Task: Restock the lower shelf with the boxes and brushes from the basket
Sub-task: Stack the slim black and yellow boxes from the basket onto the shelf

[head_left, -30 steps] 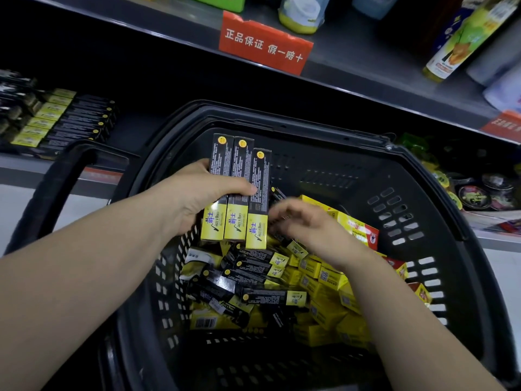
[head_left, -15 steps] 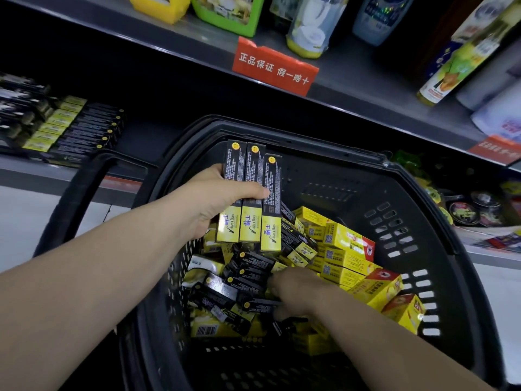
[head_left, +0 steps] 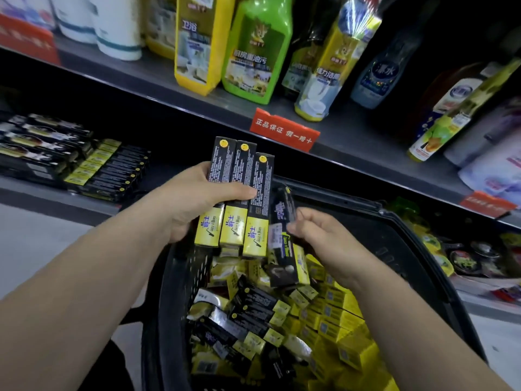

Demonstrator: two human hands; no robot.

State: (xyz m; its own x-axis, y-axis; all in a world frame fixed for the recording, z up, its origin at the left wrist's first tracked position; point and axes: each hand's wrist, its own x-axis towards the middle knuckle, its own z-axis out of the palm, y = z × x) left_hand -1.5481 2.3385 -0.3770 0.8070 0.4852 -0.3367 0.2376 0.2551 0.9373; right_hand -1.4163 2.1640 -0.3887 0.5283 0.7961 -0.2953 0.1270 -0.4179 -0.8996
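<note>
Boxes (head_left: pixel 242 167), 3 slim black-and-yellow, gripped by left hand (head_left: pixel 191 204) fingers, right hand (head_left: pixel 321 238) fingers pinching 4th box (head_left: pixel 282 211)

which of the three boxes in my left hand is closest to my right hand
The rightmost box, set lowest of the three in the left hand; it lies next to the dark box the right hand pinches.

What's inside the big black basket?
Lots of long black-and-yellow boxes and small yellow boxes, piled loosely in the basket. The pile hides the basket's bottom and whatever lies underneath.
</note>
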